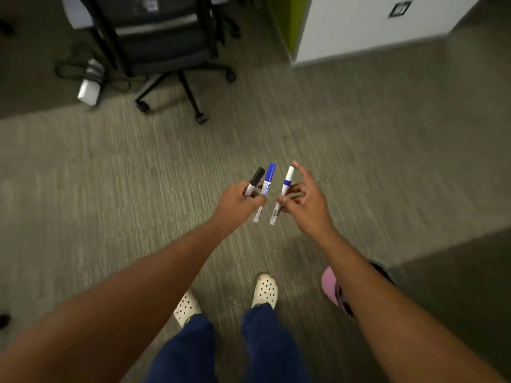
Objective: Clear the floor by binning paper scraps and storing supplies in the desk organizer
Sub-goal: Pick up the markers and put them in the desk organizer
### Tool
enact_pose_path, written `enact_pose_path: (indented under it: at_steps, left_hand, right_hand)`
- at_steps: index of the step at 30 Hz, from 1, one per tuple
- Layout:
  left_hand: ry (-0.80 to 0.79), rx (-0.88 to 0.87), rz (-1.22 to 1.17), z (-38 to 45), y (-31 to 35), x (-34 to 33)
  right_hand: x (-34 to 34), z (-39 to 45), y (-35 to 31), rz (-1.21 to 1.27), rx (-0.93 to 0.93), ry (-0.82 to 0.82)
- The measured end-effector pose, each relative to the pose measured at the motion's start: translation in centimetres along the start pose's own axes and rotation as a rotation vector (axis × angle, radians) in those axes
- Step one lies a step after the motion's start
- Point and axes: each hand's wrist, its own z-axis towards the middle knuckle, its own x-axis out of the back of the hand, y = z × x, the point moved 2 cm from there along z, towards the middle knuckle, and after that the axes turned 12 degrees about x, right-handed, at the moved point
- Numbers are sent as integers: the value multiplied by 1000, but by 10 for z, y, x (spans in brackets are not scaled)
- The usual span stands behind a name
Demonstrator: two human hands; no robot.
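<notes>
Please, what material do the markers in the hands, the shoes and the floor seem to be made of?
Markers: the blue-capped marker, black-capped marker and third marker look like smooth, slightly glossy plastic with printed labels. Shoes: probably soft moulded foam or rubber, matte cream, with round holes. Floor: low-pile carpet, judging by its streaked, fibrous texture.
</notes>
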Motion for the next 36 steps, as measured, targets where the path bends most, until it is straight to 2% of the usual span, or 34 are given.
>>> enact_pose_path:
  at_steps: [6, 8, 12, 17, 23, 30, 36]
  left_hand:
    - [-22, -205, -89, -71, 120, -7]
    - [-30, -259, -92, -85, 149, -13]
    - [-149, -372, -48, -110, 201, -29]
    - [-292, -506, -24, -138, 249, -68]
    - [-526, -595, 24, -186, 286, -145]
    - [-786, -689, 145, -263, 303, -267]
    - [-966, -765, 240, -356, 292, -380]
  right_hand:
    - [89, -15, -130, -63, 163, 136]
    - [112, -24, -158, -89, 198, 193]
    - [150, -52, -195, -130, 239, 370]
    - [197, -99, -220, -184, 232, 586]
    - [264, -177, -237, -300, 175, 828]
    - [341, -308, -235, -410, 99, 1068]
    - [396, -432, -212, -493, 0, 1234]
